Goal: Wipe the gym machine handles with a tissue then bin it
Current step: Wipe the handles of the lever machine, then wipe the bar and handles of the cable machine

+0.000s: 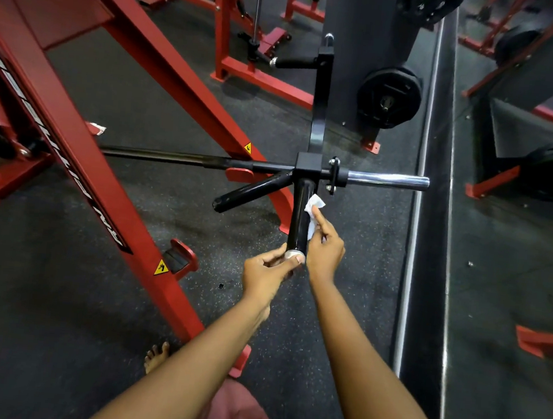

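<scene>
- We have the tissue [314, 203] against the right side of the near handle [300, 211], the black bar that points toward us from the machine's central block.
- Our right hand [325, 247] grasps the tissue, forefinger stretched along it to press it on the bar. Our left hand [264, 273] pinches the handle's silver end cap between thumb and fingers.
- To do this well, we judge the tissue should wrap further round the bar, not just skim one side, and travel from the block down to the cap (the left hand's pinch steadies the bar for that stroke).
- The cap under our left fingers will need its own wipe once we let go.
- The angled handle [250, 192] just left, and the far handle [294, 63] up the black post, look like the remaining ones; we cannot tell whether they are clean.
- Most of the tissue is tucked behind the right hand and the bar, so we cannot tell how soiled it is.
- No bin shows anywhere on the floor [326, 314] in view.
- The near handle's underside is hidden from us.
</scene>
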`<state>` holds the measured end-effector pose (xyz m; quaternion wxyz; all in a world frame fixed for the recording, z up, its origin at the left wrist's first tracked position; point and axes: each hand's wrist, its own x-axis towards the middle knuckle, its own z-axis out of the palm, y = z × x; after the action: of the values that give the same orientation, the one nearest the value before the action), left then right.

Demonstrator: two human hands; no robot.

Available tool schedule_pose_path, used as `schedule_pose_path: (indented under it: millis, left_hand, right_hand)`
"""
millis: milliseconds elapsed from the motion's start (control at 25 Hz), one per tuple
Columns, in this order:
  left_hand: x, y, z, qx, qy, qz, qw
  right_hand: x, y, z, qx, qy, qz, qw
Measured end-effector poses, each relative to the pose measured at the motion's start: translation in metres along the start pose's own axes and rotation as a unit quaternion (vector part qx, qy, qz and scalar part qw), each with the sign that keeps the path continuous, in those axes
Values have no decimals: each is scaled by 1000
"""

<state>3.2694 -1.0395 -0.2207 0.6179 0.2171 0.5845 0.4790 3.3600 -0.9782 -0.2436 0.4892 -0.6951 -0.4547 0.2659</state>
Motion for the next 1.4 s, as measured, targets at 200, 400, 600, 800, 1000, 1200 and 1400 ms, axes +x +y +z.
schedule_pose_path:
  millis: [200, 400, 600, 800, 1000, 1200, 1400]
  left_hand:
    - [-3, 2, -1, 7, -8, 9, 1000]
    - [-1, 2, -2, 7, -8, 7, 1000]
    - [-5, 5, -6, 55, -28, 30, 998]
    - [-2, 24, -55, 187, 3, 108, 976]
    - [-19, 59, -140, 357, 67, 193, 911]
    - [-47, 84, -240, 471, 158, 223, 839]
    - [-84, 100, -348, 524, 301, 169, 779]
  right_hand:
    - [-29, 2, -15, 39, -25, -15, 999]
    - [-62, 3, -34, 56, -60, -38, 996]
    - [-62, -11, -58, -18, -77, -83, 993]
    - [-71, -57, -37, -15, -152, -188, 970]
    - [-88, -84, 29, 11, -247, -241, 939]
    - [-109, -126, 104, 31, -354, -286, 890]
    - [-152, -187, 190, 43, -476, -341, 809]
